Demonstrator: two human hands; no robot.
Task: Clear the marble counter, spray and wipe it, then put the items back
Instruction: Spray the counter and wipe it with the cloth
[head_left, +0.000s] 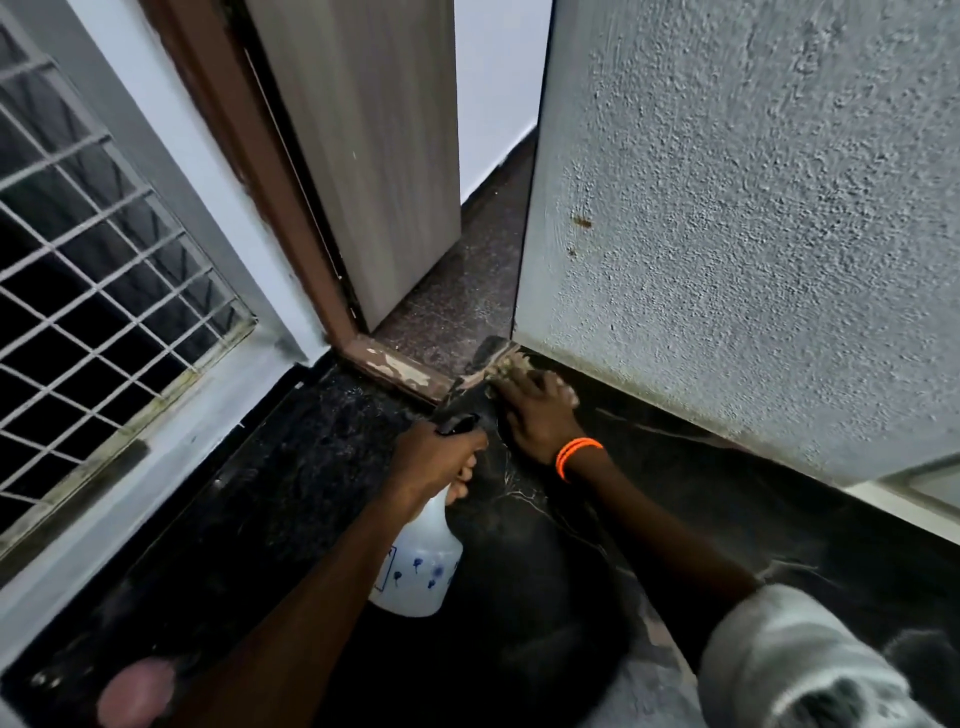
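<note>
The left hand (434, 457) is clamped around the neck of a white spray bottle (421, 564), fingers curled on the black trigger head, and the bottle hangs tilted over the dark marble counter (270, 499). Just to its right, the right hand (537, 410) presses a cloth (511, 366) flat into the far corner of the counter, fingers spread over it, where the brown door frame (395, 371) meets the textured wall (753, 234). An orange band (576, 457) circles that wrist. A grilled window (93, 249) stands at the left.
</note>
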